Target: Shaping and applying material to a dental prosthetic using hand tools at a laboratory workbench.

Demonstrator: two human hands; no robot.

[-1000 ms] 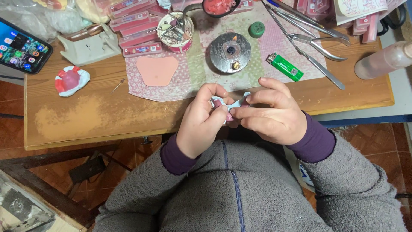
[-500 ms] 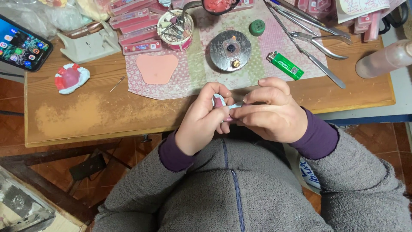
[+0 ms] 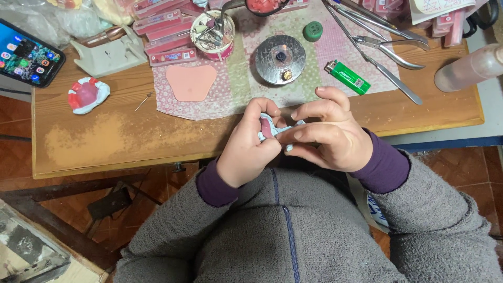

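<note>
- Small pale-blue piece with a pink centre sits pinched between both hands, just off the near edge of the wooden table, above the lap.
- Left hand is clenched around its left side — thumb and forefinger curl over the pink part; most of the piece is hidden under those fingers.
- Right hand grips the right side with thumb and forefinger tips; the remaining fingers are spread and lifted, not touching it.
- Only a thin blue rim and a bit of pink show in the gap between the two hands; exact shape cannot be told.
- Both wrists carry purple cuffs under grey fleece sleeves.
- Just beyond the hands on the patterned cloth: round metal disc, green lighter to its right, flat pink wax sheet to its left.
- Further back: small tub of tools, green cap, stack of pink boxes.
- Right rear: long metal instruments and pliers lying diagonally, pale bottle on its side at the table edge.
- Left side, well apart from the hands: red-and-white dental model, loose pin, grey holder, phone with lit screen — at the far corner.
</note>
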